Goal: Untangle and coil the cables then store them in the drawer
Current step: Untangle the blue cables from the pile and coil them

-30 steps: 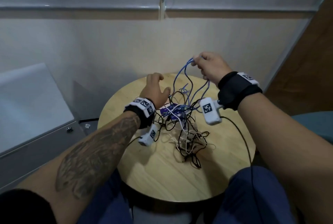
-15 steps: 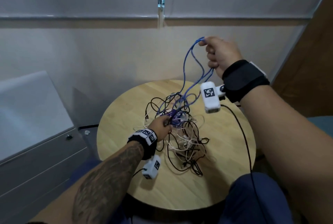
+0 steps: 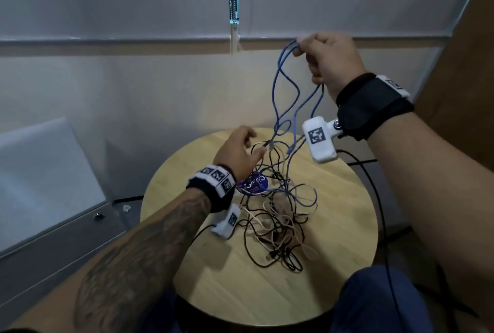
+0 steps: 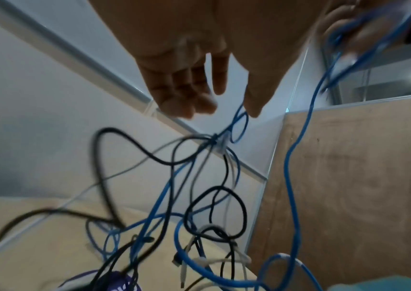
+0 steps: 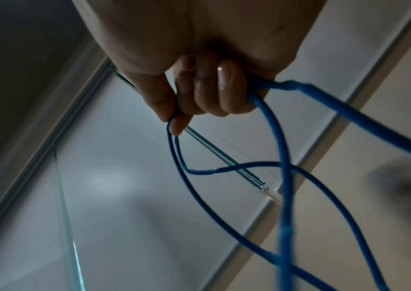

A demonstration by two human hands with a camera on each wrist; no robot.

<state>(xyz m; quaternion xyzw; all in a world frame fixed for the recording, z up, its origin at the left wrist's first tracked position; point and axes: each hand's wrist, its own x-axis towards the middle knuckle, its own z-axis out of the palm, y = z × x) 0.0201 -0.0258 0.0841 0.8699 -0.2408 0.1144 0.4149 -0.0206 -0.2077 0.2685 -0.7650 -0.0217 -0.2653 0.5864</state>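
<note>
My right hand [image 3: 300, 43] is raised high over the far side of the table and grips loops of a blue cable [image 3: 278, 86]. In the right wrist view the thumb and forefinger [image 5: 174, 118] pinch one strand, and the other fingers curl round more of the blue cable [image 5: 281, 137]. The blue strands hang down into a tangle of black, white and beige cables [image 3: 272, 220] on the round wooden table [image 3: 334, 239]. My left hand [image 3: 255, 145] hovers open beside a lifted knot [image 4: 219, 141], its fingers [image 4: 199, 94] straight and holding nothing.
A purple round tag [image 3: 254, 184] lies among the cables under my left wrist. A grey drawer cabinet [image 3: 40, 252] with a small lock [image 3: 99, 216] stands left of the table. A black cord [image 3: 374, 199] trails off the table's right edge. My knees are at its near edge.
My right hand has lifted the blue cable higher, drawing strands out of the pile. My left hand has left the middle of the tangle, risen toward the far side and opened.
</note>
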